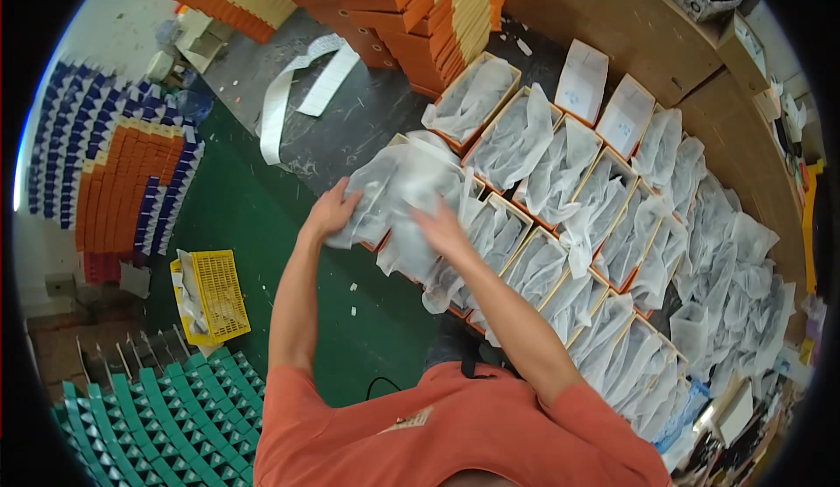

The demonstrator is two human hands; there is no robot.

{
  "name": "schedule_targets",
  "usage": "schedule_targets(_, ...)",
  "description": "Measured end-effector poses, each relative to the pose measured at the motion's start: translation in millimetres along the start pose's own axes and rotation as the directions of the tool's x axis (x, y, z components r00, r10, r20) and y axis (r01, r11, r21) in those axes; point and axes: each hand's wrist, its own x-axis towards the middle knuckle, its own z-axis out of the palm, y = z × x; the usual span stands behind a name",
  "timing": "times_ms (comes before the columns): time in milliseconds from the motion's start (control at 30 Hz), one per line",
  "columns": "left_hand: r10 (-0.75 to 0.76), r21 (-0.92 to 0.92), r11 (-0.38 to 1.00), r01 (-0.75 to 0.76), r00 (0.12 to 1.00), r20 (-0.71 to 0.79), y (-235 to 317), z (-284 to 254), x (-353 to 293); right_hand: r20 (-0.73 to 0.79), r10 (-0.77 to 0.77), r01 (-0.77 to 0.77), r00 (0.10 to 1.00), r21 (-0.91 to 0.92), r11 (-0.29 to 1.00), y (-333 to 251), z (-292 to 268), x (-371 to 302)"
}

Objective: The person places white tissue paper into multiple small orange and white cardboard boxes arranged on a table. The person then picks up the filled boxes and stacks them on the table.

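Both my hands are at a translucent white plastic bag (372, 207) that lies over the near-left end of the rows of open boxes. My left hand (332, 210) is closed on the bag's left edge, with the thumb toward the middle. Against the bag's right side, my right hand (444, 231) is smeared by motion, and its fingers do not show clearly. What the bag holds, if anything, I cannot make out. Beside it stand several orange-edged open boxes (526, 249), most with similar crumpled white bags (516, 141) in them.
Tall stacks of orange boxes (385, 14) stand at the back of the dark table (236, 67). A curled strip of white labels (278, 106) lies there. More bags (731, 268) are heaped at right. On the green floor (337, 338) are a yellow crate (219, 294) and stacked green boxes (171, 426).
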Motion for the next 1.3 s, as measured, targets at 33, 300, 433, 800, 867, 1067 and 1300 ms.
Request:
schedule_targets(33,0.008,0.224,0.974,-0.029,0.995,0.095,4.6,0.0,23.3,0.015,0.008,-0.005,1.0,-0.186,0.983,-29.2,24.1,19.2)
schedule_targets(300,0.101,0.078,0.993,-0.085,0.968,-0.23,-120.1,163.9,78.2,0.205,-0.362,0.408,0.909,-0.271,0.872,31.7,-77.3,-129.8)
schedule_targets(433,0.079,-0.34,0.937,-0.078,0.997,-0.013,-95.6,131.3,83.9,-0.478,-0.185,-0.04,0.858,-0.422,0.906,156.0,-238.1,-253.5)
schedule_targets(800,0.476,-0.048,0.844,-0.535,0.787,-0.393,261.1,305.0,-116.0,-0.964,0.116,-0.818,0.239,-0.136,0.559,370.8,-636.2,-463.4)
schedule_targets(867,0.691,0.019,0.717,-0.697,0.708,-0.145,380.7,371.6,-195.0,-0.901,0.271,-0.83,0.34,-0.153,0.536,386.0,-648.6,-455.1)
schedule_targets(1067,0.949,-0.064,0.18,-0.982,0.156,0.275,605.2,557.0,-234.0,-0.596,-0.398,-0.132,0.698,-0.653,0.746,350.8,-667.4,-456.4)
schedule_targets(1300,0.633,0.039,0.35,-0.936,0.267,0.727,657.0,705.6,-228.1,-0.929,-0.344,-0.873,-0.135,-0.053,0.486,512.3,-891.3,-631.5)
